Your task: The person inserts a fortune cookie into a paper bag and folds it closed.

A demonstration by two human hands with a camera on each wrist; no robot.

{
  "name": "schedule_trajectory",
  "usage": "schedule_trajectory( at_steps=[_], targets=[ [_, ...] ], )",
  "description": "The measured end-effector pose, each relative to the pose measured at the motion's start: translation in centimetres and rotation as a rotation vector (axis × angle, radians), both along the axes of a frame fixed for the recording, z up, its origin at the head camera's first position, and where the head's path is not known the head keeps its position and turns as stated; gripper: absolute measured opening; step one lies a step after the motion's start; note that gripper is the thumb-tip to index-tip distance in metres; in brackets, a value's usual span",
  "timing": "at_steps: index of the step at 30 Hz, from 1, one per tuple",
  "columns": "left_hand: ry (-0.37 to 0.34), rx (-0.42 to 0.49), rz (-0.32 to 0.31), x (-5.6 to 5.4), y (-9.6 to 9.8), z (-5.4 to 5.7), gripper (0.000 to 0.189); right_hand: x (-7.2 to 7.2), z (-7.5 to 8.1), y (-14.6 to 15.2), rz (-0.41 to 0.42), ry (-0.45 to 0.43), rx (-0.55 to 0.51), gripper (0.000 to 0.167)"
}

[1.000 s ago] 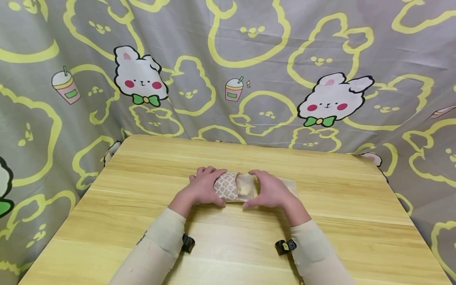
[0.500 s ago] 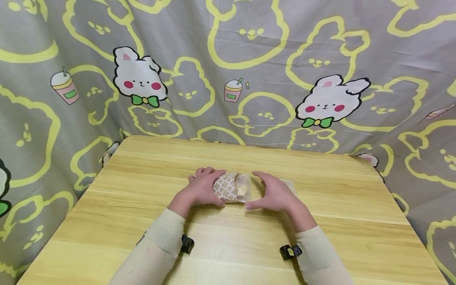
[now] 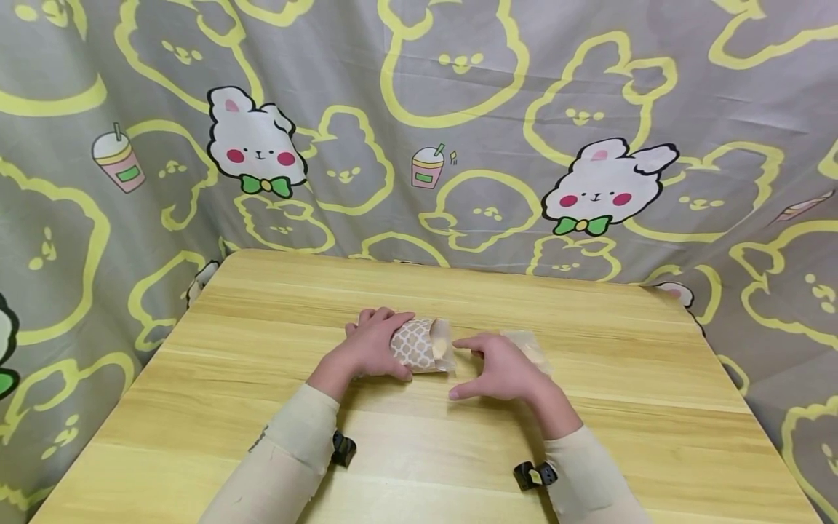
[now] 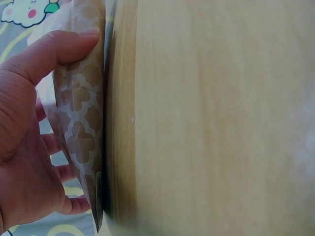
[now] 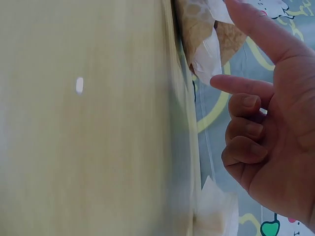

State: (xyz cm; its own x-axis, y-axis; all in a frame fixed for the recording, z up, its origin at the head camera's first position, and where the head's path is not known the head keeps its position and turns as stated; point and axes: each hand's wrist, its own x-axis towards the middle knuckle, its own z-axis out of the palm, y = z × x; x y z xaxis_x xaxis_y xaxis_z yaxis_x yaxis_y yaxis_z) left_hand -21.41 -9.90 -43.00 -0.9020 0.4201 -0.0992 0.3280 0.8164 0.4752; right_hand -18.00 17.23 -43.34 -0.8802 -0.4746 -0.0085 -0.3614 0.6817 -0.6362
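A brown paper bag with a white lattice pattern lies on its side on the table. My left hand grips it, thumb on the near side and fingers spread round the far side, as the left wrist view also shows. A translucent packet with something pale inside sticks out of the bag's right-hand mouth. Just right of this packet is my right hand, thumb and index finger stretched toward it, other fingers curled in. In the right wrist view its index fingertip is right at the packet's edge.
A second translucent packet with pale contents lies behind my right hand, partly covered by it. The wooden table ends at a patterned grey curtain at the back and sides. Each forearm wears a small black camera.
The packet has slid left, deeper into the bag, so less of it shows. My right hand has drawn its fingers closer together, uncovering more of the second packet. My left hand stays in place.
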Motion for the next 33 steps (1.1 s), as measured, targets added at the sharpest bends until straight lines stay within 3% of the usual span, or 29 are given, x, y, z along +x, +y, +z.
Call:
schedule_trajectory(
  at_steps=[13, 22, 28, 33],
  targets=[
    [-0.002, 0.001, -0.007, -0.1, 0.2, -0.1, 0.107, -0.4, -0.5, -0.8, 0.059, -0.03, -0.075, 0.079],
    [-0.005, -0.008, -0.008, -0.1, 0.2, -0.3, 0.108, -0.5, -0.7, -1.6, 0.097, -0.068, -0.126, 0.088],
    [-0.001, 0.002, -0.009, -0.1, 0.2, -0.3, 0.107, -0.2, 0.4, -0.5, 0.043, -0.069, -0.128, 0.083],
    [-0.005, 0.012, -0.005, -0.2, 0.1, -0.2, 0.106, -0.2, 1.4, 2.1, -0.027, -0.039, -0.149, 0.077]
  ],
)
